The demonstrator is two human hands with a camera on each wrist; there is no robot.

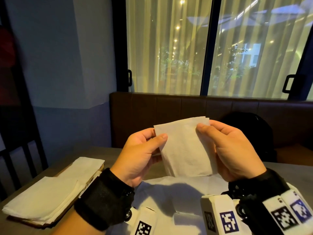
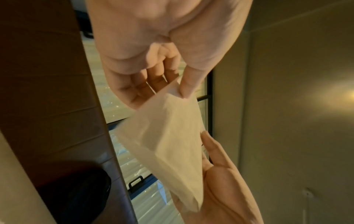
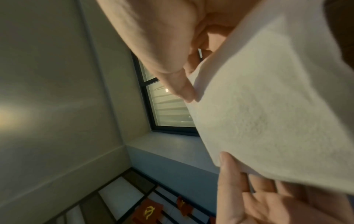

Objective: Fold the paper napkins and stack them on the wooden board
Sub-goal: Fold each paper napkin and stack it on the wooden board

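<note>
A white folded paper napkin (image 1: 184, 146) is held up in the air above the table by both hands. My left hand (image 1: 157, 138) pinches its upper left corner between thumb and fingers. My right hand (image 1: 203, 127) pinches the upper right corner, where several layers fan apart. The left wrist view shows my left hand (image 2: 182, 92) pinching the napkin (image 2: 168, 136). The right wrist view shows the right hand (image 3: 188, 92) against the napkin (image 3: 268, 113). At the left lies the wooden board (image 1: 92, 179), carrying a stack of folded napkins (image 1: 42, 197) and another napkin (image 1: 86, 165) behind it.
Unfolded white napkins (image 1: 169, 189) lie on the grey table under my hands. Behind the table runs a brown padded bench (image 1: 169, 112) with a black bag (image 1: 247, 131) on it. Curtained windows are beyond, and a dark chair frame (image 1: 25, 146) stands at the left.
</note>
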